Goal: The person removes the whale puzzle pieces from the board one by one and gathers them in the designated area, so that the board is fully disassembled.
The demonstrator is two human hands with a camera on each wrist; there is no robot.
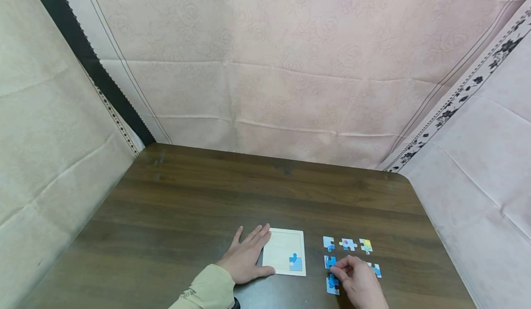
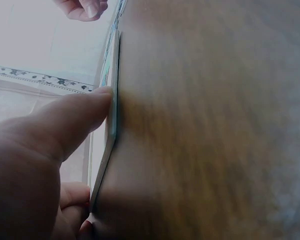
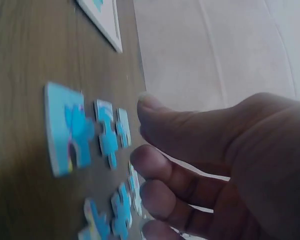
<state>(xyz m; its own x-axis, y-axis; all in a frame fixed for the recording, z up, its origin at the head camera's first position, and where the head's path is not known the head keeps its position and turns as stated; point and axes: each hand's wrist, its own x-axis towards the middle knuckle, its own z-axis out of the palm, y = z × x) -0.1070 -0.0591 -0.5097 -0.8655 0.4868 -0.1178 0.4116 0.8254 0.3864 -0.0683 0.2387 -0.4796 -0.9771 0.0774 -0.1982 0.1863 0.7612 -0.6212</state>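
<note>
My left hand rests with spread, fairly straight fingers on the left side of a pale square puzzle board. Its thumb touches the board's near edge. One light-blue puzzle piece lies in the board's near right corner. To the right, my right hand is over the loose pieces, thumb and fingers slightly bent. In the right wrist view a gap shows between thumb and index finger, with nothing in it. Closest to that hand are two blue pieces, one nearer and one farther.
Behind these lie a blue-and-white piece, a pale piece with a pink mark and a yellow-topped piece. Another blue piece shows beyond the right hand. Cloth hangs around the brown wooden table.
</note>
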